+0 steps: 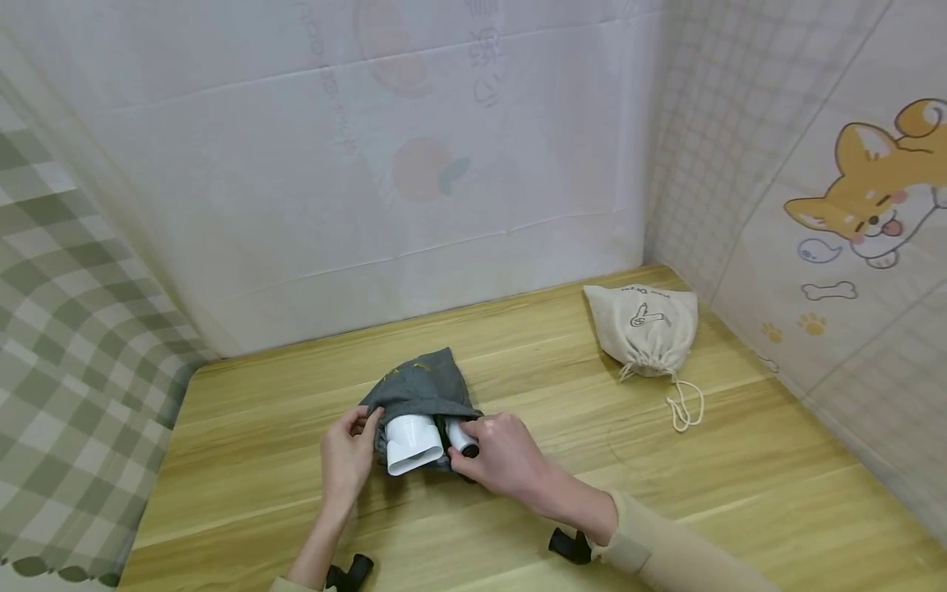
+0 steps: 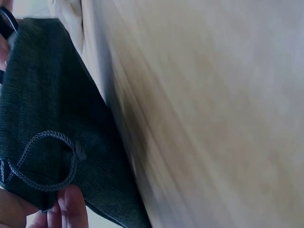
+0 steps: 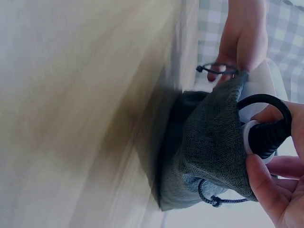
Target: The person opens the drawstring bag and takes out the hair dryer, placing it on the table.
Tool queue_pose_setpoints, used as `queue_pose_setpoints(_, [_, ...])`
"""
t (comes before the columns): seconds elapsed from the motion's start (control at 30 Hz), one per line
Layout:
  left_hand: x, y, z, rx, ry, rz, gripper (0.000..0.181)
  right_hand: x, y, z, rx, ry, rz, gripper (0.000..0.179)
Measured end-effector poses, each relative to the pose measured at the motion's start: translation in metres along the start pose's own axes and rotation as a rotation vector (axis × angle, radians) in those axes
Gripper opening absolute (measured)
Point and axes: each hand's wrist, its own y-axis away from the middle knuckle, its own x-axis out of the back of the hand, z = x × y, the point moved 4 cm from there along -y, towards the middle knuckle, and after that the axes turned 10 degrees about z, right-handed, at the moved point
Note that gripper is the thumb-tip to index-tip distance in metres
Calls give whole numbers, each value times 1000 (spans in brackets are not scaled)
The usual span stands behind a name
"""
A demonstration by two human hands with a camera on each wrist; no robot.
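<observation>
A checked curtain (image 1: pixel 66 329) hangs at left by the wood-grain surface (image 1: pixel 251 427), where, at lower centre, the left hand (image 1: pixel 349 454), fingers bent, pinches the rim of a grey bag (image 1: pixel 425 382). The right hand (image 1: pixel 506 455) grips a white handle (image 1: pixel 460 436) beside a white nozzle (image 1: pixel 412 441), both partly hidden inside. Right of centre lies a beige pouch (image 1: pixel 649 325); the wall's printed dog (image 1: pixel 880 181) is cut off by the right edge.

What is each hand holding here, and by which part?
Left hand: the grey bag, by its mouth's edge. Right hand: the white handle, by its corded end.
</observation>
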Motion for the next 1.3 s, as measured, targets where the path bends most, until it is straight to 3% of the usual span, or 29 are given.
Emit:
queue_pose_setpoints(0.3, [-2, -5, -2, 4, -6, -53, 16, -5, 8, 5, 67, 38, -42, 19])
queue_pose_setpoints(0.5, [-4, -12, -1, 9, -54, -87, 20, -12, -4, 18, 94, 97, -142, 21])
queue_pose_setpoints(0.83, [-4, -15, 13, -66, -135, -148, 24, -24, -13, 24, -51, 23, -284, 27])
queue_pose_setpoints(1.07, [-4, -15, 20, -42, -136, -174, 29, -29, -12, 21, -93, 62, -225, 25])
queue_pose_setpoints(1.3, [-8, -20, 28, -111, -146, -144, 24, -31, -15, 19, -109, 26, -135, 28])
